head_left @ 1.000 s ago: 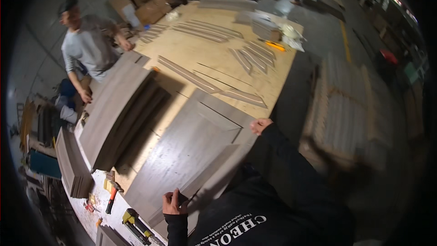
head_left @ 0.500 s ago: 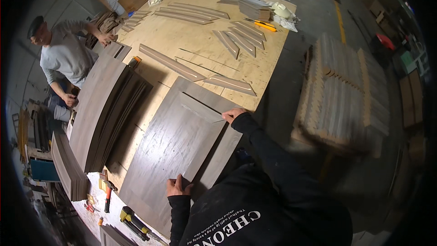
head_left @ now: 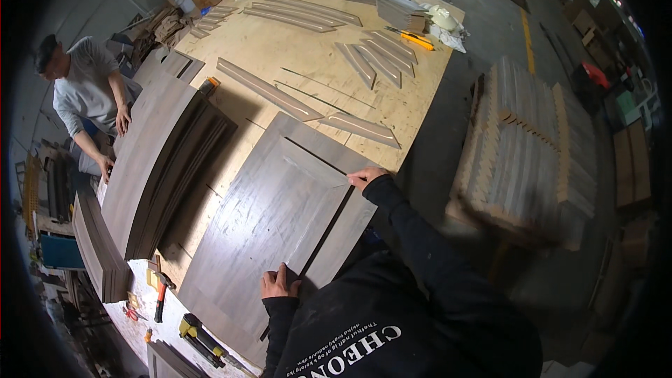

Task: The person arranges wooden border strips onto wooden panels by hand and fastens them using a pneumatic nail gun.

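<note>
In front of me lies a wide grey-brown wood door panel (head_left: 241, 220) with a dark gap running along its right and far sides. Mitred moulding strips (head_left: 311, 162) sit along the inner edges of that gap. My right hand (head_left: 367, 177) pinches the far right corner, where two strips meet, between thumb and fingers. Nearer to me, my left hand (head_left: 280, 283) rests on the near end of the right-hand moulding with its fingers apart.
A tall stack of panels (head_left: 157, 147) stands at left, under a co-worker's hands. Loose mouldings (head_left: 269, 89) and an orange utility knife (head_left: 416, 40) lie on the plywood table (head_left: 294, 45). A hammer (head_left: 161, 301) and nail gun (head_left: 199, 339) lie near left; a wood pallet load (head_left: 521, 140) is at right.
The gap along the panel's right side has narrowed, as the moulding shifted right; a dark line now shows along the far side. The co-worker's hand has moved nearer along the stack.
</note>
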A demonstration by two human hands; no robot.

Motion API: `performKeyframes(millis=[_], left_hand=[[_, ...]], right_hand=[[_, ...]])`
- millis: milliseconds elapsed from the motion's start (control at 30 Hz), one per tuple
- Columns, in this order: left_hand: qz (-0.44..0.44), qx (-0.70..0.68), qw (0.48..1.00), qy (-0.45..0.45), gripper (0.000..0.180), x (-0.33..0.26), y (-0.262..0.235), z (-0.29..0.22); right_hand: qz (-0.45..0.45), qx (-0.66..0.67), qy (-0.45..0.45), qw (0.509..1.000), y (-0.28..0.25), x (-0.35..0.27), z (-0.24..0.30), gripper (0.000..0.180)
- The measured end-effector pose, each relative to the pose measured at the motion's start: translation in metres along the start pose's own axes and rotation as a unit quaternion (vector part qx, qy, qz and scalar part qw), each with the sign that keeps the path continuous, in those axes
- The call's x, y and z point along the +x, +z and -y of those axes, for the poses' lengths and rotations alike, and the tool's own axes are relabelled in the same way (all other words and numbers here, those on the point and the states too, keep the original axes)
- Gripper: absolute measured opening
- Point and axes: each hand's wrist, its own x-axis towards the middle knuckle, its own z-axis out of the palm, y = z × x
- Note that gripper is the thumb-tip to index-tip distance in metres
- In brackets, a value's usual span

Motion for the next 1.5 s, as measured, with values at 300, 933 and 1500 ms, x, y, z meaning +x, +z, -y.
performKeyframes(millis=[300,933,1500], left_hand=[[0.035,-0.020,0.999,0.018,0.063,0.011,-0.001,0.006],[-0.003,-0.041,0.999,0.012,0.058,0.013,0.002,0.004],[-0.068,-0.143,0.985,0.067,0.060,0.017,0.014,0.025]], right_hand=[[-0.002,-0.005,0.007,1.000,0.001,-0.001,0.003,0.025],[-0.028,-0.003,-0.071,0.997,0.005,-0.004,-0.015,0.023],[-0.050,0.005,0.002,0.999,0.011,0.000,-0.016,0.023]])
